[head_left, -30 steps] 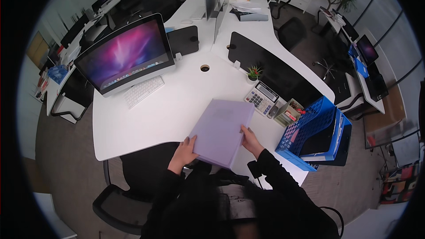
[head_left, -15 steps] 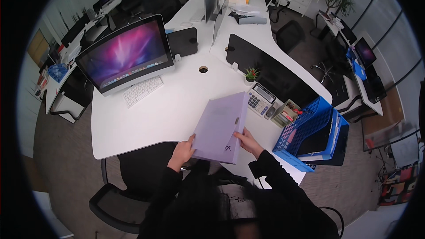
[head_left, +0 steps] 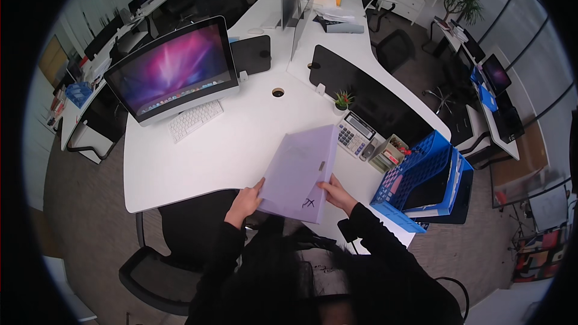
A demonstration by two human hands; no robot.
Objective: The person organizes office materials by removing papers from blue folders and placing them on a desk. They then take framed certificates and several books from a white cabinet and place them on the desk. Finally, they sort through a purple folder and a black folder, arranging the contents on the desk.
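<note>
A flat purple file box (head_left: 295, 171) with a clasp near its right edge is held between my two hands, tilted at the front edge of the white desk (head_left: 180, 171). My left hand (head_left: 245, 202) grips its left side near the lower corner. On the right side, my right hand (head_left: 338, 195) is closed on the edge with the thumb on top. Just beyond the box's right edge lie a calculator (head_left: 355, 133) and a small potted plant (head_left: 342, 100). Fingers under the box are hidden.
A large monitor (head_left: 174, 72) and a white keyboard (head_left: 195, 120) stand at the left. On the right are a pen holder (head_left: 388, 153) and a blue file rack (head_left: 397, 195) with folders. Dark divider panels (head_left: 361, 87) edge the desk; a black chair (head_left: 162, 271) is at the lower left.
The file box's lower left corner and my left hand have shifted slightly left. Both hands keep their hold, and the view has moved a little.
</note>
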